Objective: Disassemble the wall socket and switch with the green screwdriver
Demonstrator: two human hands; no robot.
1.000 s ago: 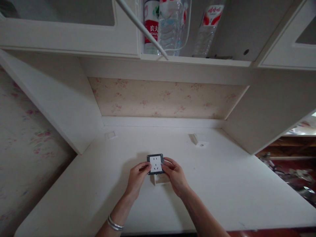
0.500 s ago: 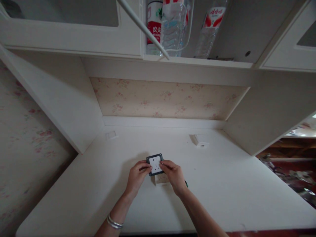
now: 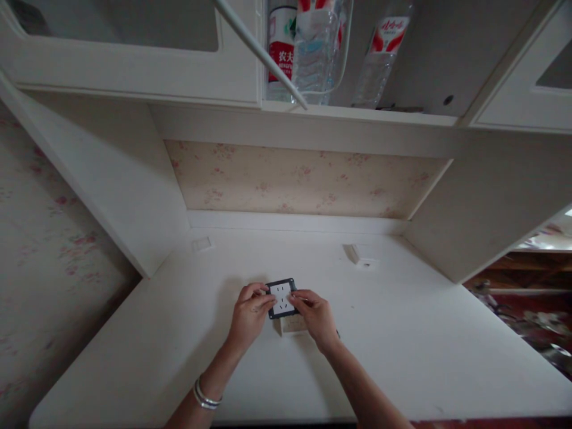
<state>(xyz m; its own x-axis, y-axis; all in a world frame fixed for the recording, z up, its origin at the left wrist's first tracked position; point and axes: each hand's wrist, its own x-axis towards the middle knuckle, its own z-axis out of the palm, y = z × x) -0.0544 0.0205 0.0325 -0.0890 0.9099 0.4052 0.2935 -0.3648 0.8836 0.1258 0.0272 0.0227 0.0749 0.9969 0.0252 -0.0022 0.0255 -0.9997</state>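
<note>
Socket panel (image 3: 281,296), held just over the desk (image 3: 402,333), is pinched by my left hand (image 3: 249,314) at its nine o'clock and my right hand (image 3: 316,314) at three. I judge it light, rigid plastic, best gripped by its dark frame edges.

A white wooden desk (image 3: 402,345) fills a niche. Behind its back edge is a beige flowered wallpaper panel (image 3: 304,179). Above hangs a white cupboard with glass doors (image 3: 134,71), and clear plastic bottles (image 3: 313,53) stand on its open shelf. The light is dim.
</note>
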